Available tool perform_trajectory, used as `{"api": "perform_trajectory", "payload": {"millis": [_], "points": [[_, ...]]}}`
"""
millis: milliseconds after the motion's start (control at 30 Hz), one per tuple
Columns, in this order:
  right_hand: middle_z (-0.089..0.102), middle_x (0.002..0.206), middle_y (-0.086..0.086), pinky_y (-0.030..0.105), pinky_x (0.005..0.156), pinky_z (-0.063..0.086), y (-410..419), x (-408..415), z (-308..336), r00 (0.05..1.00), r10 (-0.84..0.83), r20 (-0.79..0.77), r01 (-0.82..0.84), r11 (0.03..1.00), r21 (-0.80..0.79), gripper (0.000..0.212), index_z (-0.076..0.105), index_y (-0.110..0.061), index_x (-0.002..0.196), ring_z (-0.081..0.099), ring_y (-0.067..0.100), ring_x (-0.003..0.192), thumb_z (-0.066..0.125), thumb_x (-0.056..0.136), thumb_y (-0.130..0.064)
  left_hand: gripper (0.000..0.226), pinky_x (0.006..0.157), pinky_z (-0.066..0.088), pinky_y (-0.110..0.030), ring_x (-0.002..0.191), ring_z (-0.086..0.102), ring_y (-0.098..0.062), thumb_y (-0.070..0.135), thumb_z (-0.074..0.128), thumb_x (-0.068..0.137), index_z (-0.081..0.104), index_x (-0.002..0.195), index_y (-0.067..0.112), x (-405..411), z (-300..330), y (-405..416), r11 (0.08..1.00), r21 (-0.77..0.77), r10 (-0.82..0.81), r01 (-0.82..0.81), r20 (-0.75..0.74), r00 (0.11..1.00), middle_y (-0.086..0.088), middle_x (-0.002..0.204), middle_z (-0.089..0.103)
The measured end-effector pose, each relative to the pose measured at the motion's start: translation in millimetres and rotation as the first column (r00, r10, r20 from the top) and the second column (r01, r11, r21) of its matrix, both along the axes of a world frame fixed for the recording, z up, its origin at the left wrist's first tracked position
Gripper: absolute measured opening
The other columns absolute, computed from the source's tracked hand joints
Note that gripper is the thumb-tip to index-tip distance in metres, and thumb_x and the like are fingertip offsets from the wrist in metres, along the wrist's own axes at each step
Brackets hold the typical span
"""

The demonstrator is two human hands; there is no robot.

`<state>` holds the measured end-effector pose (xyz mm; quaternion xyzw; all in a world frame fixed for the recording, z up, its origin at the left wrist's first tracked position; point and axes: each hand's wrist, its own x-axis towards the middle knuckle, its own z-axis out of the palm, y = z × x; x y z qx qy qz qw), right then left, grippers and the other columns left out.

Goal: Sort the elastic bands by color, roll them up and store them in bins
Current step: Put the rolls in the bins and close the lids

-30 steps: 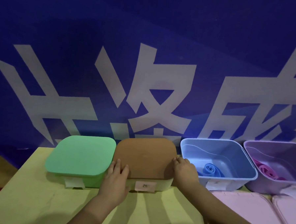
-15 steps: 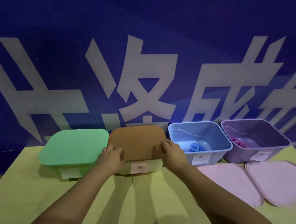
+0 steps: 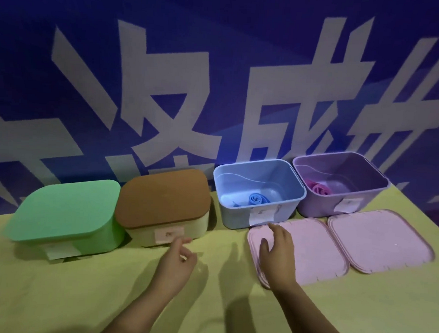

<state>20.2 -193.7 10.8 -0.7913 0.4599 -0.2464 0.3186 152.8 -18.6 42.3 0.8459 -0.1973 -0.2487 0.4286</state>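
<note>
Four bins stand in a row at the back of the table. The green bin (image 3: 65, 217) and the cream bin with a brown lid (image 3: 163, 199) are closed. The open blue bin (image 3: 282, 202) holds a rolled blue band (image 3: 256, 199). The open purple bin (image 3: 364, 202) holds a rolled pink band (image 3: 317, 188). My left hand (image 3: 176, 263) hovers in front of the cream bin, fingers loosely curled, holding nothing. My right hand (image 3: 277, 256) lies over the near pink lid (image 3: 310, 252) with fingers spread.
A second pink lid (image 3: 380, 241) lies flat to the right of the first one. The yellow-green table (image 3: 80, 286) ends at a blue wall banner with large white characters (image 3: 166, 100) just behind the bins.
Both hands have left the brown lid. My left hand pulled back toward me, and my right hand moved right onto the near pink lid. The view shifted right.
</note>
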Motion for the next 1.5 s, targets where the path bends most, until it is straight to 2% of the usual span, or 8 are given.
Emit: {"api": "perform_trajectory", "payload": {"millis": [400, 600, 733, 833, 967, 1167, 1333, 1500], "points": [[0.033, 0.149, 0.001, 0.038, 0.108, 0.032, -125, -86, -49, 0.709, 0.345, -0.615, -0.318, 0.935, 0.157, 0.055, 0.029, -0.030, 0.144, 0.037, 0.022, 0.132, 0.046, 0.092, -0.033, 0.052, 0.074, 0.041, -0.030, 0.085, 0.057, -0.023, 0.005, 0.055, 0.083, 0.038, 0.124, 0.032, -94, -39, -128, 0.984, 0.078, 0.173, -0.162, -0.652, 0.738, -0.007, 0.090, 0.065], [-0.003, 0.158, 0.008, 0.052, 0.112, 0.012, -114, -94, -38, 0.543, 0.544, -0.640, -0.424, 0.835, 0.351, 0.091, 0.010, -0.037, 0.148, 0.001, 0.029, 0.145, 0.059, 0.076, -0.063, 0.069, 0.059, 0.043, -0.028, 0.060, 0.052, -0.021, -0.013, 0.040, 0.080, 0.043, 0.130, 0.035, -101, -41, -133, 0.991, 0.091, 0.134, -0.100, -0.562, 0.816, -0.018, 0.085, 0.069], [-0.008, 0.158, 0.007, 0.059, 0.111, 0.010, -108, -101, -22, 0.442, 0.607, -0.660, -0.481, 0.782, 0.397, 0.101, -0.002, -0.038, 0.148, -0.002, 0.028, 0.146, 0.067, 0.075, -0.052, 0.051, 0.065, 0.051, -0.011, 0.091, 0.065, -0.012, -0.021, 0.042, 0.086, 0.051, 0.127, 0.010, -110, -33, -119, 0.999, -0.021, -0.042, 0.037, -0.456, 0.889, -0.016, 0.122, 0.059], [-0.005, 0.158, 0.003, 0.061, 0.111, 0.007, -102, -104, -10, 0.448, 0.651, -0.613, -0.510, 0.749, 0.423, 0.107, -0.005, -0.041, 0.147, 0.000, 0.025, 0.146, 0.072, 0.073, -0.047, 0.054, 0.052, 0.040, -0.010, 0.051, 0.055, 0.005, -0.025, 0.043, 0.080, 0.059, 0.115, 0.013, -115, -27, -98, 0.988, 0.011, -0.145, 0.155, -0.294, 0.945, -0.008, 0.081, 0.064], [-0.005, 0.159, 0.001, 0.058, 0.111, 0.011, -104, -112, -7, 0.429, 0.721, -0.544, -0.615, 0.674, 0.408, 0.110, -0.010, -0.041, 0.145, 0.003, 0.022, 0.146, 0.072, 0.072, -0.048, 0.071, 0.057, 0.037, -0.010, 0.058, 0.052, -0.001, -0.016, 0.056, 0.075, 0.065, 0.081, 0.054, -97, -18, -80, 0.982, 0.030, -0.189, 0.188, 0.015, 0.982, 0.010, 0.065, 0.057], [0.033, 0.148, -0.005, 0.027, 0.105, 0.033, -116, -110, 5, 0.572, 0.742, -0.350, -0.640, 0.671, 0.374, 0.107, 0.001, -0.046, 0.143, 0.036, 0.014, 0.130, 0.077, 0.068, -0.038, 0.028, 0.087, 0.032, -0.017, 0.102, 0.044, -0.012, -0.001, 0.073, 0.071, 0.071, 0.082, 0.025, -73, 15, -77, 0.991, -0.019, -0.113, 0.134, 0.427, 0.897, 0.008, 0.101, 0.046], [0.063, 0.111, -0.010, 0.005, 0.080, 0.039, -126, -112, 31, 0.840, 0.542, 0.000, -0.503, 0.779, 0.375, 0.075, 0.034, -0.033, 0.140, 0.058, 0.006, 0.105, 0.074, 0.079, -0.023, 0.016, 0.076, 0.043, -0.014, 0.091, 0.057, 0.002, 0.012, 0.072, 0.078, 0.061, 0.076, 0.023, -65, 53, -87, 0.952, -0.288, -0.064, 0.099, 0.131, 0.989, 0.004, 0.098, 0.066], [0.056, 0.117, -0.006, 0.023, 0.084, 0.041, -129, -114, 40, 0.953, 0.207, 0.222, -0.271, 0.910, 0.314, 0.064, 0.042, -0.027, 0.134, 0.055, 0.009, 0.104, 0.073, 0.079, -0.016, 0.009, 0.062, 0.039, -0.031, 0.072, 0.057, -0.020, 0.017, 0.062, 0.089, 0.056, 0.088, 0.011, -59, 73, -94, 0.884, -0.411, 0.193, -0.222, -0.113, 0.975, -0.008, 0.080, 0.066]]}}
